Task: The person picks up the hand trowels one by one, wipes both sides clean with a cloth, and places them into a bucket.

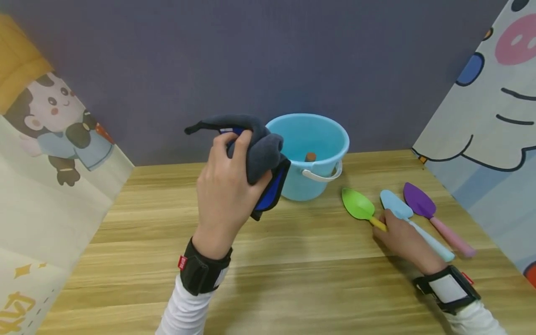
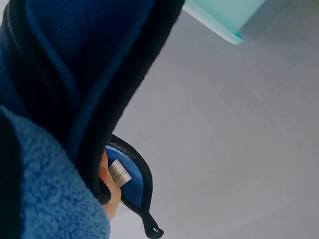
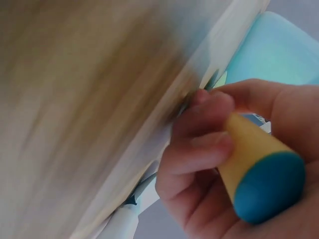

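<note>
My left hand grips a folded towel, grey on one side and blue on the other with black edging, held up just left of the light blue bucket. In the left wrist view, the towel's fleecy blue side fills the left part, with a small white label on one corner. My right hand holds the yellow handle of a toy trowel with a green blade, low over the table. From the right wrist, the fingers curl round that handle, which ends in a teal tip.
Right of the green trowel lie a light blue trowel and a purple one with a pink handle. A small brown thing shows inside the bucket. The wooden table meets a dark back wall and printed side panels.
</note>
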{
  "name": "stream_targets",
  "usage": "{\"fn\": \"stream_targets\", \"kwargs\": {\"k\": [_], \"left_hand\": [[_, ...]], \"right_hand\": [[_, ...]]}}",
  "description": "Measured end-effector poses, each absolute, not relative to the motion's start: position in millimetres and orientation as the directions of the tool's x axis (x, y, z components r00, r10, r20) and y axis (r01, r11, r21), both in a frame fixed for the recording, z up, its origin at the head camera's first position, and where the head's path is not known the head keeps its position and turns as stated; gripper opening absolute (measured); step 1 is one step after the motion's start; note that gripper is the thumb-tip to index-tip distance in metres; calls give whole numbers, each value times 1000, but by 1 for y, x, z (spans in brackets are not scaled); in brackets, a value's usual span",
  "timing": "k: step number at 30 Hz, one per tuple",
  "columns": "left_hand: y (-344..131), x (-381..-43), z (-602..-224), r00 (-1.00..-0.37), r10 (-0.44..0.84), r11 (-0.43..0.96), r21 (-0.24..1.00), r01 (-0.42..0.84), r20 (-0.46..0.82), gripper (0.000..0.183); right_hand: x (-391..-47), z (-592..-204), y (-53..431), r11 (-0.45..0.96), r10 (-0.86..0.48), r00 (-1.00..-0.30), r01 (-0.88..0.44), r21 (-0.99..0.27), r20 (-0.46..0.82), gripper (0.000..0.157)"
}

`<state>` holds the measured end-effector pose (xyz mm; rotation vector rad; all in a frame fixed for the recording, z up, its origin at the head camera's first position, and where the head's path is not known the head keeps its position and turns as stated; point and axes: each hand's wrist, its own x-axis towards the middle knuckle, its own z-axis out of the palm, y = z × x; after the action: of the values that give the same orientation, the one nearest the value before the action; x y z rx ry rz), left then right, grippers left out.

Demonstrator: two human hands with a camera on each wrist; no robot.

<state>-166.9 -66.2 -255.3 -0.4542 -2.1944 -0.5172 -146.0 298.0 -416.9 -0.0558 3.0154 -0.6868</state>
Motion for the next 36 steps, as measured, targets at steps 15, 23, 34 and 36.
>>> {"fn": "stream_targets", "kwargs": {"k": [15,23,34,36], "left_hand": [[-68,-165,-253,-600,138,848,219,483,788,63],[-68,-163,-253,-603,141,846,221,486,785,63],[-67,-163,-254,-596,152,847,207,490,788,63],[-67,-163,-254,-597,152,847,208,490,788,63]], "right_hand": [[-147,-386,282,876,91,-985,11,-483,144,31],[-143,-348,271,851,163,-956,10,-526,245,37],[-138,-306,227,826,155,-954,-17,-563,256,41],[-138,-301,217,832,141,-954,-31,-554,265,42]]}}
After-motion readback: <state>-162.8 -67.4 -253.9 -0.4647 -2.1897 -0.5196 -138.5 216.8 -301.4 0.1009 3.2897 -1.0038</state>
